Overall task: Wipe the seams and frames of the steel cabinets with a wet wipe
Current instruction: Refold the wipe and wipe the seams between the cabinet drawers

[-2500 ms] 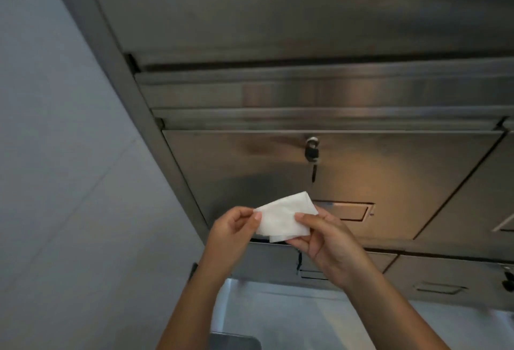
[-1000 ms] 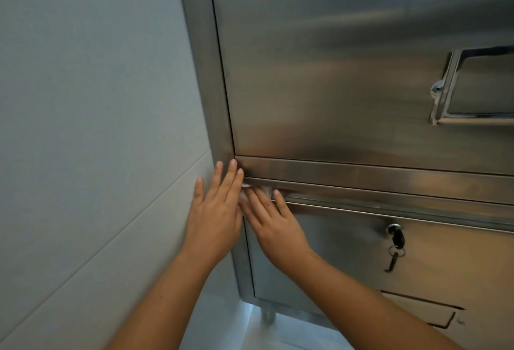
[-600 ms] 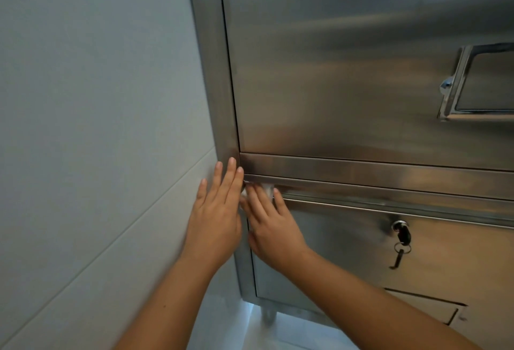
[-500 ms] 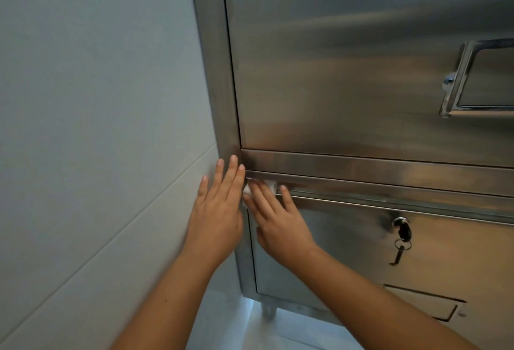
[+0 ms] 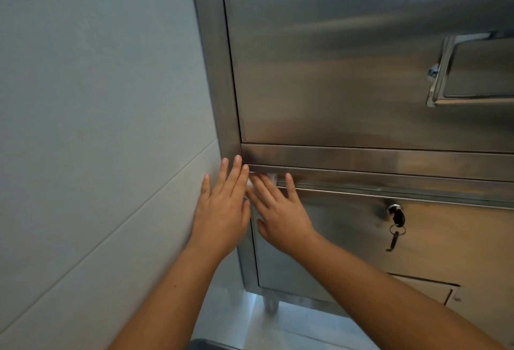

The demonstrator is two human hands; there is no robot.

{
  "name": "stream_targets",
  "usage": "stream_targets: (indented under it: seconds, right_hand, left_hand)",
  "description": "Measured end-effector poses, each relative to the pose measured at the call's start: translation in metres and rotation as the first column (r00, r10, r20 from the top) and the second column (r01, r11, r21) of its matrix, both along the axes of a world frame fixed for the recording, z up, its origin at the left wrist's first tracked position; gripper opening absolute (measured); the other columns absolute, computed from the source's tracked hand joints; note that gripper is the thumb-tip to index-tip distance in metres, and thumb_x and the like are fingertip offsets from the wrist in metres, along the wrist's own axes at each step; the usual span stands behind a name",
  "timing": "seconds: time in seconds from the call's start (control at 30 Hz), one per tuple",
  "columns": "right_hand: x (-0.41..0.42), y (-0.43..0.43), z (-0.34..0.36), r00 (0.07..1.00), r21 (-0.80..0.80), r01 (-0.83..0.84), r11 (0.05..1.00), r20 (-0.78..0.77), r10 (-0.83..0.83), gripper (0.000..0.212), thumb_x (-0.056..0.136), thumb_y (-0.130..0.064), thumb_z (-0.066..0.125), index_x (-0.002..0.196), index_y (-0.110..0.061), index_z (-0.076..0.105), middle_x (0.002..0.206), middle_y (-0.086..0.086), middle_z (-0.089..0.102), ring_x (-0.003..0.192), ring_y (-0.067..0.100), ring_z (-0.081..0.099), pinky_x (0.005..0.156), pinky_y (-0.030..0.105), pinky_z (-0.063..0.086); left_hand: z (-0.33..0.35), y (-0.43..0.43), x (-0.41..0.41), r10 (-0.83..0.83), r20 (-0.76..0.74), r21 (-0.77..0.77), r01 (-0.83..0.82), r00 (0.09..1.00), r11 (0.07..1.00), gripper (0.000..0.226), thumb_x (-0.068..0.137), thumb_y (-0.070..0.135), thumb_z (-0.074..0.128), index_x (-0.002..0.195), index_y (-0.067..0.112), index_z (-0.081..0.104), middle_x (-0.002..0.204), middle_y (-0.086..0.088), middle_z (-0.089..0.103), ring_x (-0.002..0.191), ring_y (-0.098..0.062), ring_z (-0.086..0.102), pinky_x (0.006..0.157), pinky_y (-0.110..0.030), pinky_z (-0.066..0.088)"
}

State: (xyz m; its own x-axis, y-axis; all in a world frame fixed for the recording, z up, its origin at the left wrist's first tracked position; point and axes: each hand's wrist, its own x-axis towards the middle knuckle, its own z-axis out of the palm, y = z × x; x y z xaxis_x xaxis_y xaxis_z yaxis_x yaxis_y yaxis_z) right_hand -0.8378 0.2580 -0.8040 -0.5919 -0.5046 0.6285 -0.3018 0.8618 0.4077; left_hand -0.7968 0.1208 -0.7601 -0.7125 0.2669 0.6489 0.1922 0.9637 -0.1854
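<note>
The steel cabinet (image 5: 347,71) fills the right of the view, with a horizontal frame rail (image 5: 375,159) and a seam below it. My right hand (image 5: 281,210) lies flat against the seam's left end, fingers pressing a white wet wipe (image 5: 271,177) of which only a small piece shows between the fingers. My left hand (image 5: 224,205) rests flat with fingers spread over the cabinet's left vertical frame (image 5: 214,57) and the adjoining wall, its fingertips touching the rail's corner and holding nothing.
A pale tiled wall (image 5: 97,127) runs along the left. A lock with hanging keys (image 5: 396,220) sits on the lower door. A recessed handle (image 5: 472,71) is on the upper door. A cabinet leg (image 5: 271,303) stands on the light floor.
Since 2.5 s ago both hands carried the wipe up to the seam's left corner. In the last second the hands barely shifted; the view has edged slightly left.
</note>
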Motion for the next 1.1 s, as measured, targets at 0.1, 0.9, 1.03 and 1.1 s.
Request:
stream_targets:
  seconds: [0.1,0.9,1.03,1.1]
  right_hand:
    - [0.006,0.026,-0.006,1.000,0.033,0.001,0.999,-0.023,0.000,0.081,0.062,-0.036,0.075,0.135,-0.014,0.049,0.145,0.011,0.041,0.135,0.024,0.035,0.109,0.054,0.007]
    - [0.047,0.123,0.029,0.958,0.258,0.184,0.949,0.171,-0.232,0.072,0.061,-0.062,0.067,0.123,-0.026,0.062,0.131,0.000,0.057,0.119,0.018,0.053,0.110,0.050,0.020]
    - [0.060,0.155,0.031,0.952,0.231,0.211,0.950,0.170,-0.253,0.072,0.059,-0.061,0.069,0.121,-0.025,0.064,0.132,0.004,0.056,0.118,0.021,0.055,0.111,0.051,0.019]
    - [0.064,0.162,0.026,0.943,0.224,0.224,0.949,0.194,-0.269,0.073,0.056,-0.060,0.071,0.117,-0.021,0.066,0.129,0.007,0.059,0.116,0.024,0.057,0.109,0.050,0.017]
  left_hand:
    - [-0.007,0.001,-0.003,-0.015,0.000,-0.008,0.015,1.000,1.000,0.059,0.073,0.017,0.065,0.128,0.001,0.053,0.136,-0.016,0.049,0.123,-0.037,0.047,0.089,-0.061,0.038]
    - [-0.014,0.114,-0.015,-0.348,-0.124,0.083,0.359,0.929,0.929,0.061,0.078,0.018,0.032,0.138,0.004,0.030,0.149,-0.013,0.029,0.144,-0.016,0.000,0.108,-0.050,0.014]
    - [-0.005,0.129,-0.008,-0.367,-0.106,0.036,0.372,0.924,0.927,0.065,0.072,0.016,0.030,0.136,0.003,0.033,0.145,-0.016,0.037,0.135,-0.025,0.025,0.097,-0.060,0.028]
    - [-0.005,0.139,-0.006,-0.369,-0.136,0.024,0.375,0.919,0.927,0.067,0.070,0.015,0.029,0.136,0.002,0.033,0.145,-0.016,0.036,0.134,-0.025,0.026,0.097,-0.060,0.025]
